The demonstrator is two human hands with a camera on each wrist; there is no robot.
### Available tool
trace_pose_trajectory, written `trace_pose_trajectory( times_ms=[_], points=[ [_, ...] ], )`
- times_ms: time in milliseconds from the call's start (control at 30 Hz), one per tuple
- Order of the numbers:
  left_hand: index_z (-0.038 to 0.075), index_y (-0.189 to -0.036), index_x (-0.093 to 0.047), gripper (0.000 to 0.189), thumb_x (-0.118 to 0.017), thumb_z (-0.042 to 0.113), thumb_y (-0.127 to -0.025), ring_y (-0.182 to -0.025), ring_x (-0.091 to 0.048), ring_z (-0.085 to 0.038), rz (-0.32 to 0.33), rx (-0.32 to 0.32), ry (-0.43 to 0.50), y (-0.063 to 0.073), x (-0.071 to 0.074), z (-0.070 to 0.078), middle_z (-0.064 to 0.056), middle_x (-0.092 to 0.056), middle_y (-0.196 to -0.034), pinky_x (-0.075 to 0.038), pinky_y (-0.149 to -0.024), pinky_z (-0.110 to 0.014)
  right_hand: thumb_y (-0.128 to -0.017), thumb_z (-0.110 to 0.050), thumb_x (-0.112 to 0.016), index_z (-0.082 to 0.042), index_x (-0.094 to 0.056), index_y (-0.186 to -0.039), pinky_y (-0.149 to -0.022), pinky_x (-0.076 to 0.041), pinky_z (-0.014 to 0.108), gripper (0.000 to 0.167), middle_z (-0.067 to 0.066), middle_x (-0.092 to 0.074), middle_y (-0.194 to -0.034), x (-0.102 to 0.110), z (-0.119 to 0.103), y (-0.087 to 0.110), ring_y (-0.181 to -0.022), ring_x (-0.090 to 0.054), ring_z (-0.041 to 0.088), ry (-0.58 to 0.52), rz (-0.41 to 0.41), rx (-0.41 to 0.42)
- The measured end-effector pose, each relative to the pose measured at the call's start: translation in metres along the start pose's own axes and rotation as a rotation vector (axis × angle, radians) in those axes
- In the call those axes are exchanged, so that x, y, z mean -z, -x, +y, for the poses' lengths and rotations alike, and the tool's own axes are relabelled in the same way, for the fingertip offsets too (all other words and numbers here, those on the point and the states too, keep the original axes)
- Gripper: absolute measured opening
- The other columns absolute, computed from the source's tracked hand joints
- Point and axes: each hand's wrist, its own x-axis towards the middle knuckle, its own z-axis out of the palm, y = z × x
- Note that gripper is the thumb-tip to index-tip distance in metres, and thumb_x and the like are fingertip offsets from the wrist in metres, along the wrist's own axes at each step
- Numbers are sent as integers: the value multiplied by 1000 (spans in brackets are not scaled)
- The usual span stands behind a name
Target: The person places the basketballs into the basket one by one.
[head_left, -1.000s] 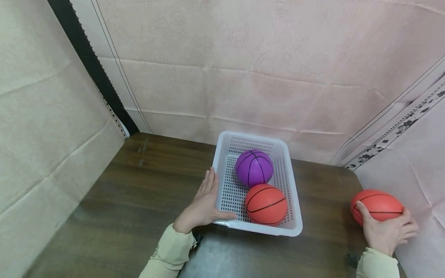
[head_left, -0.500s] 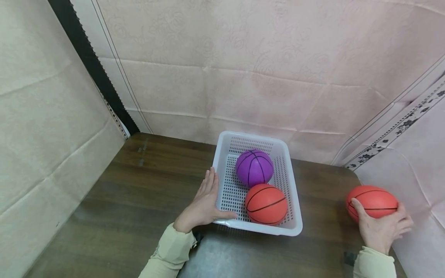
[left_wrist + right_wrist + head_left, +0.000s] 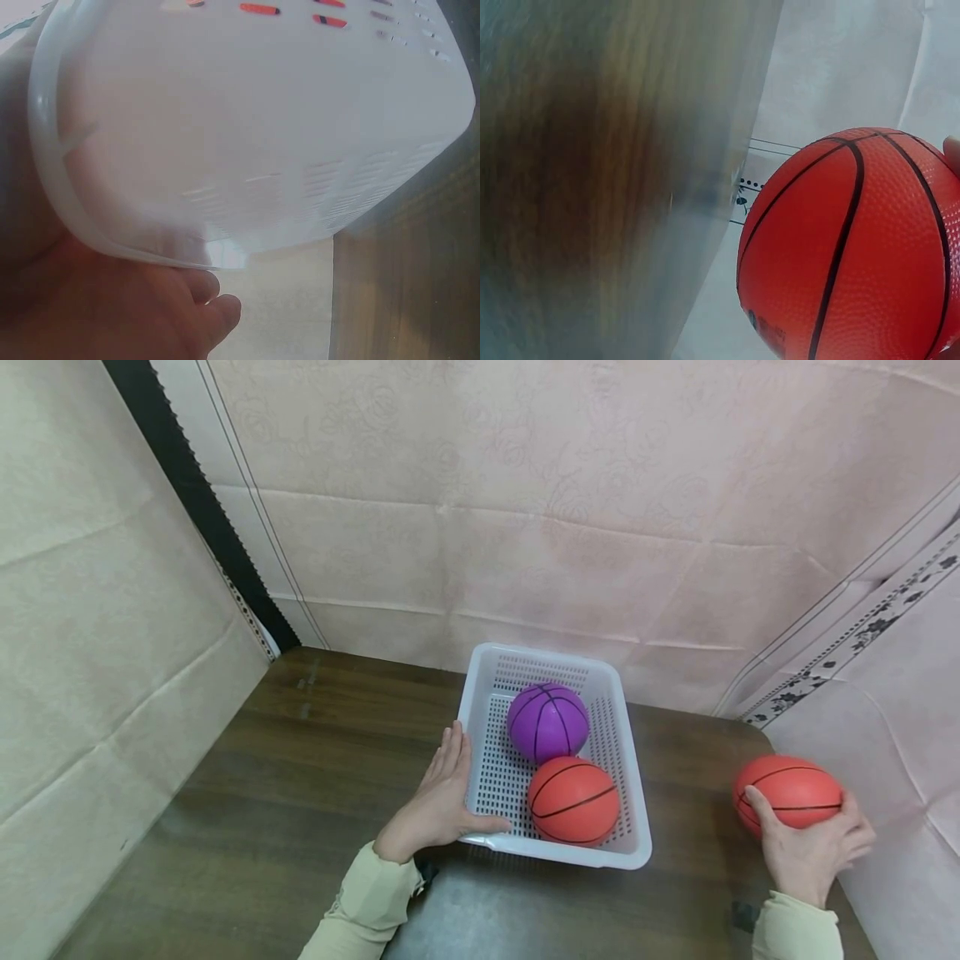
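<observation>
A white perforated plastic basket [image 3: 633, 793] stands on the table, with a purple toy basketball [image 3: 548, 722] and an orange-red toy basketball [image 3: 574, 802] inside. My left hand [image 3: 431, 802] rests on its near left corner, fingers straight along the left side and thumb across the near rim. In the left wrist view, that hand [image 3: 112, 307] lies beside the basket's rim [image 3: 49, 112]. At the far right, my right hand [image 3: 813, 852] grips another orange-red toy basketball [image 3: 787, 793]. This ball [image 3: 847, 255] hangs beside the table edge in the right wrist view, mostly hiding the fingers.
The brown wooden table [image 3: 322, 777] reaches back to a pale cloth-covered wall [image 3: 525, 527]. Similar coverings rise on the left [image 3: 112, 652] and right. A dark patch [image 3: 745, 916] shows near the right sleeve.
My right hand has moved left with the orange-red basketball, slightly up in the head view. The left hand, the basket and the two balls inside it have stayed in place.
</observation>
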Motion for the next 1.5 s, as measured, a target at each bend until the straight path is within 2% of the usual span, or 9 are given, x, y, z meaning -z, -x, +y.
trace_pose_trajectory(
  times_ms=[400, 633, 900, 1167, 1500],
  points=[
    [0, -154, 4, 135, -79, 64, -67, -147, 16, -27, -8, 16, -9, 0, 0, 0, -9, 20, -160, -5, -116, -50, -68, -44, -85, -24, -21, -151, -109, -18, 57, 107, 15, -21, -149, 0, -9, 6, -136, -13, 26, -29, 2, 34],
    [1, -154, 3, 135, -78, 65, -67, -147, 16, -24, -4, 17, -12, -1, 0, 0, -8, 20, -160, -5, -116, -49, -69, -44, -84, -26, -21, -151, -108, -22, 59, 105, 11, -21, -150, -1, -14, 7, -137, -13, 23, -36, -7, 25],
    [2, -154, 5, 134, -79, 62, -68, -146, 18, -22, -10, 19, -4, 0, 0, -1, -7, 21, -160, -4, -116, -48, -67, -42, -86, -25, -24, -150, -107, -24, 57, 105, 10, -23, -149, -1, -17, 10, -136, -15, 23, -41, 5, 48],
    [2, -154, 5, 135, -79, 63, -68, -146, 18, -23, -20, 19, 0, 0, 0, 0, -8, 20, -160, -4, -116, -49, -69, -43, -85, -25, -21, -152, -107, -25, 59, 106, 10, -20, -150, 1, -24, 13, -137, -14, 23, -25, -30, 36],
    [1, -154, 4, 134, -79, 62, -68, -146, 18, -22, -10, 18, 0, 0, -1, -1, -7, 20, -160, -4, -117, -48, -70, -41, -85, -29, -23, -151, -105, -29, 56, 103, 8, -24, -148, 3, -34, 17, -135, -17, 18, -41, -32, 97]
  ],
)
